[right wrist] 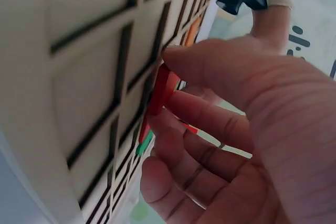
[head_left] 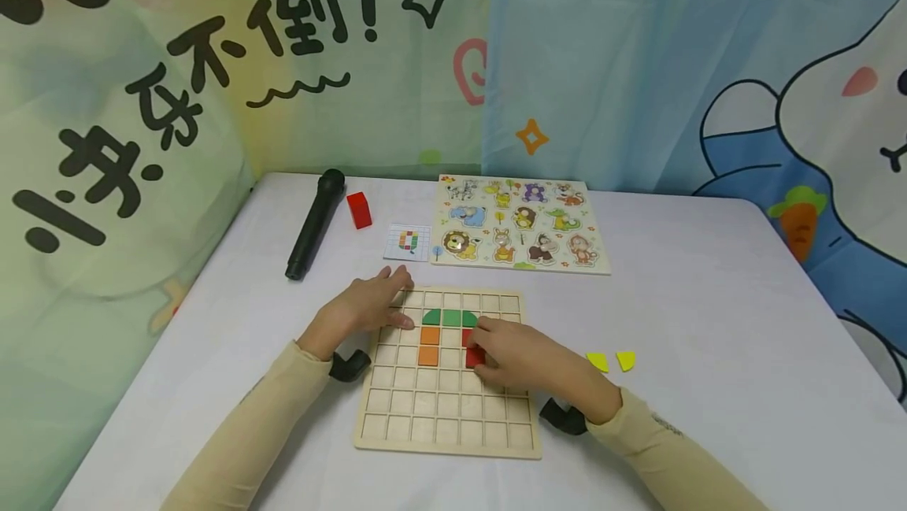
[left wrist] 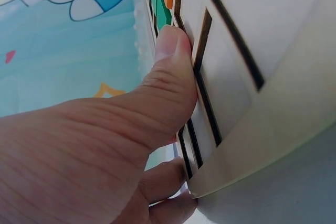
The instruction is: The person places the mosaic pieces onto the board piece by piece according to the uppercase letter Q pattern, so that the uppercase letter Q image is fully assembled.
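Between the right hand's thumb and fingers, a red tile is pinched, probably being seated in the grid board beneath, needing a level press, while the left hand's thumb and fingers sit apart, and only the right wrist view bares the pinch.

Soft, even light covers the table in the head view, moderately bright, with a faint, blurry-edged shadow between the left sleeve and the near left corner of the board. Both wrist views look dimmer and cooler, slightly hazy; the board's closest border goes soft there, and the backdrop lacks crisp detail.
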Action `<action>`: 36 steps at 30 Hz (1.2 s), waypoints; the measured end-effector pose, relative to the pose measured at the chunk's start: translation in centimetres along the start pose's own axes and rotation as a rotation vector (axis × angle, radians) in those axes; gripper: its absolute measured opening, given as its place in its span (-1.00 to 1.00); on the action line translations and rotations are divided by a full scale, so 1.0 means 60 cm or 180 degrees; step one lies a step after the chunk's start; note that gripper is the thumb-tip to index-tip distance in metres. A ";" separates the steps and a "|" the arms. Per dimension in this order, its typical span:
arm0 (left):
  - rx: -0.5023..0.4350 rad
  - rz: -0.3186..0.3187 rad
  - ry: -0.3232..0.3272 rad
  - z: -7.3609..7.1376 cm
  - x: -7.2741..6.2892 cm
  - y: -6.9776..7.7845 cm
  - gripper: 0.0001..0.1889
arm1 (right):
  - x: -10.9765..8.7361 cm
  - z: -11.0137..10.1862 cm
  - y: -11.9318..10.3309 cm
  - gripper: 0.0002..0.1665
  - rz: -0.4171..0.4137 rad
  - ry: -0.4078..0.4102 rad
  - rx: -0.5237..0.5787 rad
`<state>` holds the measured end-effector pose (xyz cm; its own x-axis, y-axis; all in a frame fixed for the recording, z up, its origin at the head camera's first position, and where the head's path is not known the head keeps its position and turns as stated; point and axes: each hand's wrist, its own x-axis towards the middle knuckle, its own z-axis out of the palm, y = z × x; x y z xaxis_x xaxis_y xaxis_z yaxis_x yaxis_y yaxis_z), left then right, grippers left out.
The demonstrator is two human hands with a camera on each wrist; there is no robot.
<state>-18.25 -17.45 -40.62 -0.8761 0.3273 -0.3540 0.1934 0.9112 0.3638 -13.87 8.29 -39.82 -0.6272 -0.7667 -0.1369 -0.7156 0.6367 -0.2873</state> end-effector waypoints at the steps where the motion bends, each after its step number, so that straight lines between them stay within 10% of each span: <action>1: -0.0009 -0.0007 -0.0002 0.000 0.000 0.000 -0.34 | 0.001 0.002 -0.001 -0.72 -0.0023 0.0018 -0.0023; 36: -0.0027 -0.0026 -0.0021 -0.002 -0.001 0.000 -0.35 | 0.000 -0.001 -0.003 -0.81 -0.0318 0.0131 0.0096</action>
<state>-18.26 -17.51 -40.53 -0.8748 0.3215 -0.3625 0.1825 0.9117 0.3681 -13.74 8.19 -39.72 -0.5657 -0.8218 -0.0672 -0.7660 0.5540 -0.3260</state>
